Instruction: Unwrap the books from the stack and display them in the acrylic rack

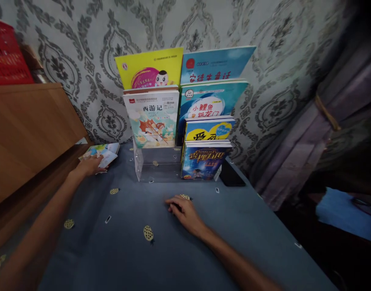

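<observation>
My left hand (92, 165) reaches to the far left and grips the near side of a light-coloured picture book (108, 151). The book lies in a small pile against the wooden cabinet; how many are in the pile I cannot tell. My right hand (185, 212) rests on the blue tablecloth (118, 242), fingers loosely bent and apart, holding nothing. Beyond it stands a clear stepped book rack (156, 171). On its left side are a white book (155, 121) and a yellow book (149, 66); blue and teal books fill the right side, with a dark blue book (205, 161) in front.
A wooden cabinet (30, 133) borders the table at left, with a red box (9, 54) on top. A black flat object (232, 176) lies right of the rack. Patterned wallpaper stands behind; a grey curtain (294, 153) and blue cloth (346, 214) are at right.
</observation>
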`<move>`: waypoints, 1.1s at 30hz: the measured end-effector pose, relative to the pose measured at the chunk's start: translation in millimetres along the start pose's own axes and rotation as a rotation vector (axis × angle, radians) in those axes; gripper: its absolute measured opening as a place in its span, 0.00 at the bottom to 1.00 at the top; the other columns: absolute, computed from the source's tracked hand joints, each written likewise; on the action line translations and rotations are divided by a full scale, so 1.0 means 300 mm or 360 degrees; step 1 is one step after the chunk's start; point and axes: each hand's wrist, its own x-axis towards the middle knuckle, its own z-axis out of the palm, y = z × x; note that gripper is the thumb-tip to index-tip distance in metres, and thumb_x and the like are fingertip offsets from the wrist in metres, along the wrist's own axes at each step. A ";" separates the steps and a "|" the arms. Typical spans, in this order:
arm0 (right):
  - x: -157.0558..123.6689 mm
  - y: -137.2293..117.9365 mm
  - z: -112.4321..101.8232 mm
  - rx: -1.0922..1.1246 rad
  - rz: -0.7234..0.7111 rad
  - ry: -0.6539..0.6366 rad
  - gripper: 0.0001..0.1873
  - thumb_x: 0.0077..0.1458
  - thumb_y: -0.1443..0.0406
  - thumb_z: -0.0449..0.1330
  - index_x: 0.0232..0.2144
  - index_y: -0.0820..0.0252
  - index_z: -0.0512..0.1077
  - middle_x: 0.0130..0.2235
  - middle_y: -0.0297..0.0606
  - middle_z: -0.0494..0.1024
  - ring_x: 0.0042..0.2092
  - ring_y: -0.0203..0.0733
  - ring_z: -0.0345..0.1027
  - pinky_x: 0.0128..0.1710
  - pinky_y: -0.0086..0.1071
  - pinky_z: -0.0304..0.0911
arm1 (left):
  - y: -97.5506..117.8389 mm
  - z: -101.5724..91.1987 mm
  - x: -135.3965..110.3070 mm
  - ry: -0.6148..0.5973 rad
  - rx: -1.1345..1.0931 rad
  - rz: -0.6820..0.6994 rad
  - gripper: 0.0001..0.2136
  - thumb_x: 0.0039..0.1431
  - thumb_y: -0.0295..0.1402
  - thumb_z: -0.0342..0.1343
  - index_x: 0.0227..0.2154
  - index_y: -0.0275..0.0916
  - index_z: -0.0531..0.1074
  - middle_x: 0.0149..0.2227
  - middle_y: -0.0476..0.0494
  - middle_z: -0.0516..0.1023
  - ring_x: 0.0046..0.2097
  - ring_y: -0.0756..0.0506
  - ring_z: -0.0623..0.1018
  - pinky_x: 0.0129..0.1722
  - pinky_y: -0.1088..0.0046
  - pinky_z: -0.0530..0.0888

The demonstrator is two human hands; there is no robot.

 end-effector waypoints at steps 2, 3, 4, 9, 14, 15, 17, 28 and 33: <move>0.000 -0.007 -0.002 -0.0006 -0.0012 -0.0001 0.15 0.59 0.71 0.53 0.40 0.58 0.78 0.31 0.38 0.78 0.36 0.42 0.72 0.41 0.36 0.65 | 0.053 0.001 0.011 0.0120 -0.0082 -0.0114 0.34 0.61 0.49 0.50 0.65 0.35 0.58 0.65 0.22 0.61 0.64 0.25 0.65 0.57 0.42 0.65; -0.001 -0.010 -0.003 -0.0008 -0.0013 -0.0001 0.15 0.59 0.71 0.53 0.40 0.58 0.78 0.31 0.38 0.78 0.36 0.42 0.72 0.41 0.36 0.65 | 0.083 0.005 0.017 0.0149 -0.0134 -0.0186 0.34 0.62 0.48 0.49 0.66 0.33 0.54 0.65 0.20 0.60 0.64 0.24 0.64 0.56 0.40 0.65; -0.001 -0.013 -0.003 -0.0009 -0.0014 -0.0002 0.15 0.59 0.71 0.53 0.40 0.58 0.78 0.31 0.38 0.78 0.36 0.42 0.72 0.40 0.36 0.65 | 0.112 0.013 0.020 0.0150 -0.0179 -0.0267 0.34 0.63 0.47 0.48 0.66 0.31 0.53 0.65 0.18 0.59 0.63 0.23 0.64 0.55 0.40 0.67; -0.003 -0.015 -0.001 0.0009 -0.0007 0.0012 0.16 0.58 0.72 0.52 0.40 0.59 0.78 0.32 0.38 0.78 0.34 0.41 0.72 0.38 0.34 0.66 | 0.182 0.067 -0.005 0.0154 -0.0161 -0.0376 0.27 0.67 0.36 0.41 0.65 0.27 0.55 0.65 0.13 0.56 0.59 0.21 0.68 0.48 0.45 0.72; -0.002 -0.006 0.002 -0.0011 0.0000 0.0017 0.15 0.57 0.73 0.53 0.40 0.59 0.78 0.32 0.38 0.79 0.36 0.41 0.73 0.39 0.34 0.65 | 0.161 0.086 -0.085 0.0158 0.0012 -0.0208 0.27 0.62 0.24 0.38 0.64 0.27 0.57 0.63 0.14 0.60 0.54 0.26 0.74 0.47 0.47 0.74; -0.002 -0.006 0.002 -0.0015 -0.0001 0.0019 0.15 0.57 0.72 0.53 0.39 0.60 0.78 0.32 0.38 0.79 0.36 0.41 0.73 0.39 0.34 0.65 | 0.159 0.089 -0.105 0.0149 0.0026 -0.0192 0.27 0.62 0.23 0.38 0.64 0.28 0.58 0.63 0.16 0.61 0.53 0.28 0.75 0.47 0.47 0.74; -0.001 -0.007 0.003 -0.0020 -0.0011 0.0022 0.14 0.58 0.71 0.53 0.39 0.60 0.78 0.32 0.39 0.79 0.37 0.42 0.73 0.40 0.34 0.65 | 0.166 0.097 -0.151 0.0139 0.0075 -0.0163 0.26 0.61 0.22 0.37 0.63 0.29 0.59 0.62 0.17 0.63 0.52 0.29 0.76 0.47 0.47 0.74; -0.004 -0.001 0.006 -0.0082 -0.0054 0.0014 0.15 0.58 0.71 0.52 0.40 0.60 0.78 0.31 0.38 0.79 0.37 0.42 0.73 0.40 0.34 0.65 | 0.378 0.029 -0.381 0.0048 0.0051 0.0063 0.23 0.68 0.34 0.38 0.47 0.24 0.76 0.45 0.17 0.79 0.47 0.28 0.80 0.42 0.51 0.75; -0.004 -0.003 0.007 -0.0086 -0.0091 0.0026 0.14 0.58 0.71 0.53 0.39 0.58 0.78 0.31 0.38 0.79 0.37 0.41 0.73 0.40 0.34 0.65 | 0.297 -0.041 -0.309 0.0106 -0.0176 -0.0183 0.26 0.69 0.47 0.36 0.50 0.37 0.76 0.46 0.29 0.80 0.50 0.32 0.79 0.47 0.54 0.74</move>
